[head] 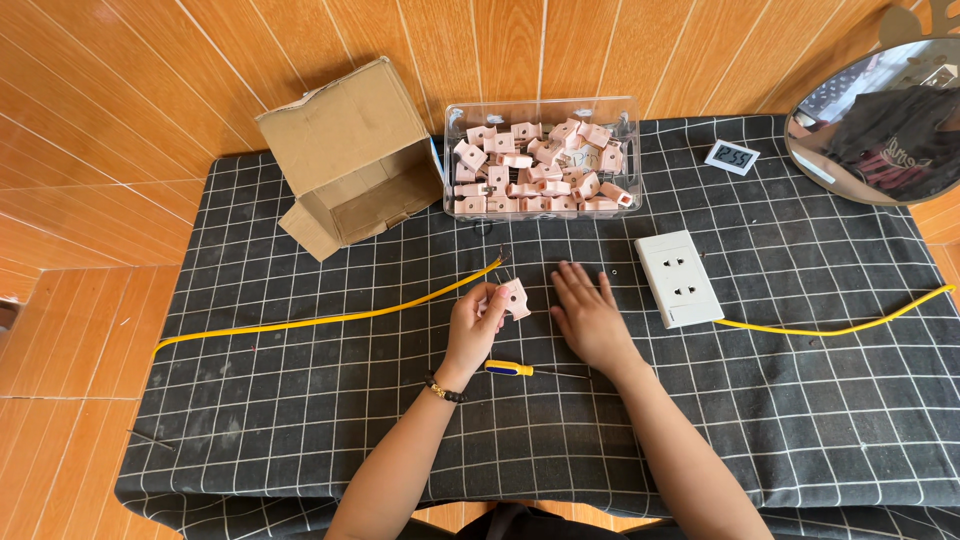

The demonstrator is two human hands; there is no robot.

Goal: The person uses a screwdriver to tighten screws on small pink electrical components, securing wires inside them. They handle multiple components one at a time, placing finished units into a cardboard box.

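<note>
My left hand (474, 327) holds a small pink plastic block (515, 298) up off the black checked cloth (300, 400). The bare end of a yellow cable (330, 317) lies just beyond that hand. My right hand (587, 312) rests flat on the cloth, fingers spread, holding nothing. A screwdriver with a yellow and blue handle (512, 368) lies on the cloth between my wrists. A white double socket plate (678, 278) sits to the right of my right hand.
A clear plastic tub (450, 200) full of pink blocks stands at the back. An open cardboard box (350, 150) lies at back left. A second yellow cable (840, 325) runs right from the socket. A small white display (732, 156) and a round mirror (880, 120) sit at the far right.
</note>
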